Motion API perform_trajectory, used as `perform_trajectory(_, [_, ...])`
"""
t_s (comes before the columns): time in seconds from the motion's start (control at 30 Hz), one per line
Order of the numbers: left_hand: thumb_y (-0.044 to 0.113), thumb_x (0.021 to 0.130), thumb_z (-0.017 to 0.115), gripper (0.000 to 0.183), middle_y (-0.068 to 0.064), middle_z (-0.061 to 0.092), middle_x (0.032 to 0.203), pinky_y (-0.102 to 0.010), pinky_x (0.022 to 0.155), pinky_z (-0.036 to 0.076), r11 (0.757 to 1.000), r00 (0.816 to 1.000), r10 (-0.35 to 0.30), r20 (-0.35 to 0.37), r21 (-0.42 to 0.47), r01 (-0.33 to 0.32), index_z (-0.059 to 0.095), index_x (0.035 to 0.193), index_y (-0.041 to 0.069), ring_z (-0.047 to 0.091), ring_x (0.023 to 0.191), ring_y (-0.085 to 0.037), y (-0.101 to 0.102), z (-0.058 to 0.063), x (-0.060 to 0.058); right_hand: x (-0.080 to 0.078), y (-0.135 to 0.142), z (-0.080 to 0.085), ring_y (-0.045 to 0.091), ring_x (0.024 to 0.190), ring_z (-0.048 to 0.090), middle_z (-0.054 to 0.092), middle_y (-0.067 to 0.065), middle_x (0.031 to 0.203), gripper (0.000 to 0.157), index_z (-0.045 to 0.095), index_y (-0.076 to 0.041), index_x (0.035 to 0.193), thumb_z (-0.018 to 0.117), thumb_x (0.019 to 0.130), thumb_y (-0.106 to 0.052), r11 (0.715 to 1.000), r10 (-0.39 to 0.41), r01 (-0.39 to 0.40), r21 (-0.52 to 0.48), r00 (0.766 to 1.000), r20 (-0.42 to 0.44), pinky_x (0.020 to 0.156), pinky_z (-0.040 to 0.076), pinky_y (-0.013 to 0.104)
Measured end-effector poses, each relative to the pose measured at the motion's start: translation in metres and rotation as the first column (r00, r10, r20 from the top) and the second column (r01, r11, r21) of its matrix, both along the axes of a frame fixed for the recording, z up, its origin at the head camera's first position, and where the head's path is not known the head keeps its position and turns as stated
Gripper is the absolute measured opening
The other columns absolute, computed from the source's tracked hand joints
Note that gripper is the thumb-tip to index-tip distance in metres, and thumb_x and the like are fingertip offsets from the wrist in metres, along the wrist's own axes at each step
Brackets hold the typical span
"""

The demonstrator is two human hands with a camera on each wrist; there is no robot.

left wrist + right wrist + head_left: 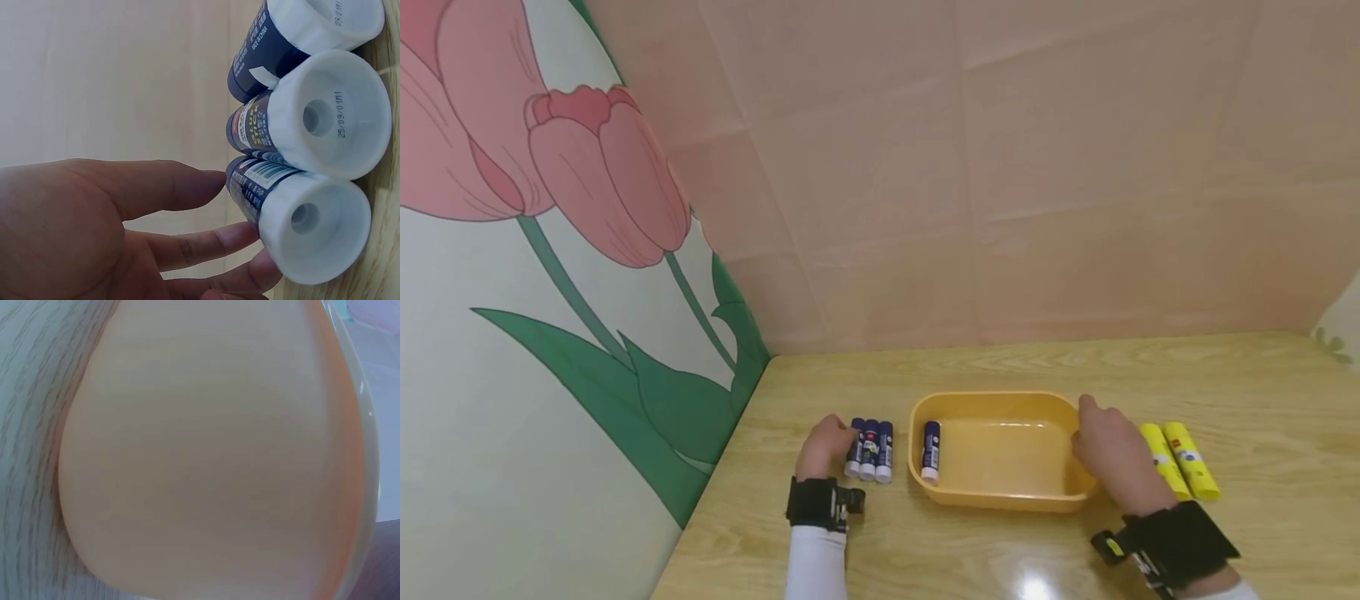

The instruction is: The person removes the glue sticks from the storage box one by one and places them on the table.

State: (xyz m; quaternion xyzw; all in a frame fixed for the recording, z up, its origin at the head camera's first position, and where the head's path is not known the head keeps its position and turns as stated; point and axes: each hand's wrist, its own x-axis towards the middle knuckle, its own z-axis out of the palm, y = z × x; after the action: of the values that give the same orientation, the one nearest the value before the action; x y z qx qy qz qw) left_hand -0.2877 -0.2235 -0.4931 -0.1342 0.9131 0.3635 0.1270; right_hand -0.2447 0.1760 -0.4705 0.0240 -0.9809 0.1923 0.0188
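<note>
At the left, my left hand (826,443) is beside a row of three navy glue sticks with white bases, touching the leftmost one (854,448). In the left wrist view the thumb (181,185) reaches that stick's dark upper side, and two fingers (215,245) extend along its flank. My right hand (1108,450) grips the right rim of a yellow plastic basket (1000,502). One navy glue stick (931,452) lies inside, along the basket's left wall. The basket's smooth outer wall (206,450) fills most of the right wrist view.
Two yellow glue sticks (1187,461) lie side by side to the right, just beyond my right hand. The wood-grain table (940,550) meets a pinkish covered wall (970,208) at the back and a tulip-painted wall (617,358) on the left.
</note>
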Motion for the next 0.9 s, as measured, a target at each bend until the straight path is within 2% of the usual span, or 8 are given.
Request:
perform_trajectory(0.23, [0.026, 0.098, 0.057, 0.032, -0.017, 0.063, 0.103, -0.05, 0.082, 0.051, 1.0, 0.999, 0.009, -0.054, -0.027, -0.011, 0.058, 0.114, -0.001, 0.06, 0.092, -0.031, 0.001, 0.009, 0.001, -0.001, 0.001, 0.001, 0.031, 0.064, 0.052, 0.053, 0.023, 0.076, 0.027, 0.043, 0.015, 0.109, 0.053, 0.088, 0.001, 1.0, 0.009, -0.009, 0.01, 1.0, 0.001, 0.052, 0.045, 0.04])
perform_trajectory(0.47, [0.027, 0.099, 0.056, 0.038, -0.021, 0.064, 0.116, -0.051, 0.087, 0.051, 0.998, 0.991, -0.023, -0.133, -0.069, 0.014, 0.057, 0.123, -0.002, 0.062, 0.1, -0.034, 0.012, 0.028, 0.007, 0.0, -0.001, 0.003, 0.03, 0.064, 0.051, 0.053, 0.023, 0.077, 0.027, 0.043, 0.015, 0.11, 0.052, 0.089, 0.001, 1.0, 0.0, -0.001, 0.007, 0.999, 0.036, 0.052, 0.044, 0.038])
perform_trajectory(0.63, [0.026, 0.098, 0.057, 0.039, -0.022, 0.065, 0.112, -0.049, 0.082, 0.052, 0.993, 0.972, -0.062, -0.225, -0.111, 0.038, 0.055, 0.125, -0.002, 0.063, 0.093, -0.031, 0.032, 0.042, 0.011, 0.0, 0.002, 0.005, 0.029, 0.064, 0.052, 0.053, 0.022, 0.077, 0.027, 0.043, 0.015, 0.109, 0.053, 0.089, 0.001, 1.0, -0.006, 0.005, 0.006, 0.999, 0.041, 0.052, 0.045, 0.038])
perform_trajectory(0.77, [0.027, 0.097, 0.059, 0.039, -0.02, 0.065, 0.107, -0.047, 0.075, 0.053, 0.985, 0.943, -0.102, -0.318, -0.165, 0.05, 0.053, 0.124, -0.001, 0.063, 0.089, -0.03, 0.055, 0.049, 0.015, 0.001, 0.002, 0.006, 0.029, 0.065, 0.052, 0.053, 0.023, 0.079, 0.03, 0.042, 0.015, 0.113, 0.054, 0.09, 0.0, 1.0, -0.016, 0.016, -0.002, 0.997, 0.071, 0.053, 0.045, 0.037])
perform_trajectory(0.83, [0.026, 0.096, 0.06, 0.038, -0.019, 0.064, 0.107, -0.047, 0.075, 0.054, 0.982, 0.933, -0.119, -0.34, -0.178, 0.06, 0.055, 0.122, -0.001, 0.064, 0.091, -0.031, 0.067, 0.054, 0.019, 0.001, 0.001, 0.007, 0.029, 0.066, 0.052, 0.054, 0.023, 0.081, 0.033, 0.042, 0.016, 0.116, 0.055, 0.09, 0.0, 1.0, -0.017, 0.018, -0.012, 0.996, 0.083, 0.053, 0.046, 0.036])
perform_trajectory(0.9, [0.026, 0.096, 0.061, 0.037, -0.018, 0.064, 0.108, -0.046, 0.078, 0.054, 0.981, 0.932, -0.127, -0.339, -0.184, 0.066, 0.057, 0.121, -0.001, 0.065, 0.094, -0.031, 0.078, 0.06, 0.024, 0.001, -0.001, 0.007, 0.029, 0.067, 0.052, 0.054, 0.023, 0.082, 0.034, 0.042, 0.016, 0.117, 0.055, 0.091, 0.0, 1.0, -0.018, 0.019, -0.014, 0.996, 0.091, 0.054, 0.046, 0.036])
